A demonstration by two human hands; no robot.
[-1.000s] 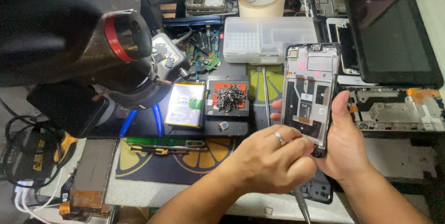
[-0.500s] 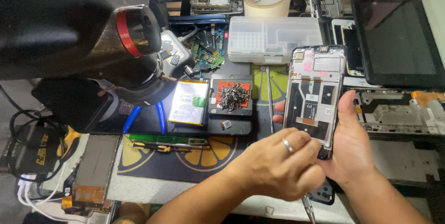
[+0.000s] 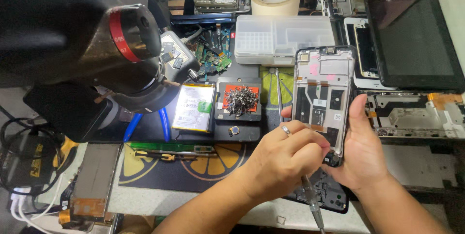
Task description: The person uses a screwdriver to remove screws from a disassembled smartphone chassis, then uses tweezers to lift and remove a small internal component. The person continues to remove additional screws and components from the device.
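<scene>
Here, opened phone frame [image 3: 323,96], innards exposed, upright

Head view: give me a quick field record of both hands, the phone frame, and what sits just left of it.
right hand: grips the opened phone frame from its right edge, held tilted above the bench
left hand: pinches a screwdriver, tip at the frame's lower end
left of frame: screw pile on a red magnetic pad, then a phone battery
behind frame: clear parts box
far right: dark tablet
</scene>
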